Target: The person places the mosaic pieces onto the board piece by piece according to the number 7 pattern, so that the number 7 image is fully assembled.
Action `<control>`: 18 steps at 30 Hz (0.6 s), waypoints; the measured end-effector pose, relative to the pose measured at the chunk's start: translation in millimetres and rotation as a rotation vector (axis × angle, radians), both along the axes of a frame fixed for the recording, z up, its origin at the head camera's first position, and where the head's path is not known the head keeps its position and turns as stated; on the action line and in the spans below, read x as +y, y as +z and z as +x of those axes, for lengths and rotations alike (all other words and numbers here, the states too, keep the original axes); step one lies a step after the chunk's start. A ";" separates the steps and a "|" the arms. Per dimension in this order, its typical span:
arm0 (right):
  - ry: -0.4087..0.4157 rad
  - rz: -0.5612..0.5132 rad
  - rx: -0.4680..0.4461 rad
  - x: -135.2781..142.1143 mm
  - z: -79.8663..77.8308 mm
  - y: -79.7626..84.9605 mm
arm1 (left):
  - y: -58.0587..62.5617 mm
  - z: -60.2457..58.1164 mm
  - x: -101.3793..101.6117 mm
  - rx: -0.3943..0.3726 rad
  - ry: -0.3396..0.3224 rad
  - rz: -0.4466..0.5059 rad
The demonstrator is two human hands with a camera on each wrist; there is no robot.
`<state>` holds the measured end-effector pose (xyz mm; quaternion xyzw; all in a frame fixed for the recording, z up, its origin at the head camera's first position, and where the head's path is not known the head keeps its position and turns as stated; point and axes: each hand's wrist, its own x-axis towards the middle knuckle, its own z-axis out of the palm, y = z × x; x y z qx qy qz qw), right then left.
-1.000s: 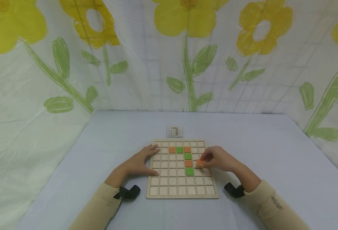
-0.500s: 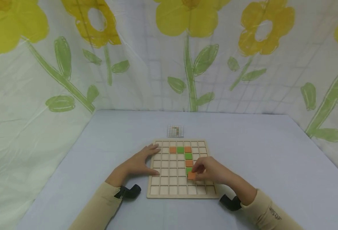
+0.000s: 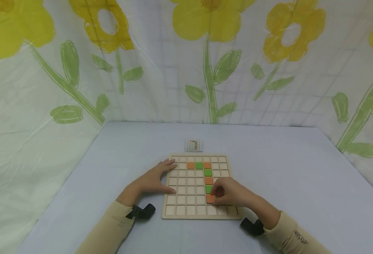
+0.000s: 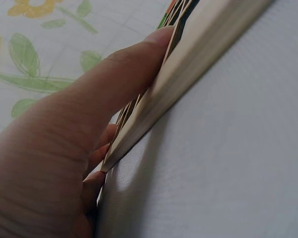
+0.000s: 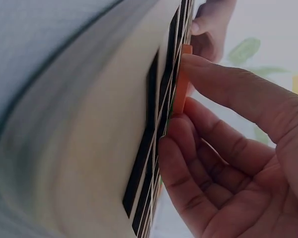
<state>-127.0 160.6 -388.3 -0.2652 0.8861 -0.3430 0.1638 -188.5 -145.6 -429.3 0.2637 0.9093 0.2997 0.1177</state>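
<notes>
A square wooden grid board lies on the table. My left hand rests along its left edge, fingers and thumb spread; in the left wrist view the thumb presses over the rim. With thumb and forefinger my right hand pinches an orange tile, which in the head view sits over the cell just below a green tile. Above that, orange and green tiles alternate up the column to an orange corner tile, and a short row runs left from it through a green tile.
Behind the board lies a small card printed with a grid and a coloured pattern. A white cloth covers the table, and a flowered curtain hangs behind it. Each wrist wears a black camera mount.
The right hand has carried the orange tile left and toward the front of the board, from beside the column down to the cell below its lowest green tile. The left hand stays in place.
</notes>
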 end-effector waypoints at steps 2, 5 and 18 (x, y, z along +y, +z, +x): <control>0.001 0.000 0.003 -0.3 0.0 -0.2 | -0.2 -0.7 -0.5 0.003 -0.004 0.001; 0.002 0.003 0.009 -0.7 -0.3 -1.5 | -0.3 -1.0 -0.9 0.006 -0.009 0.001; 0.012 0.012 0.029 -1.1 -1.4 -2.3 | -0.3 -0.5 -0.9 0.003 -0.015 0.005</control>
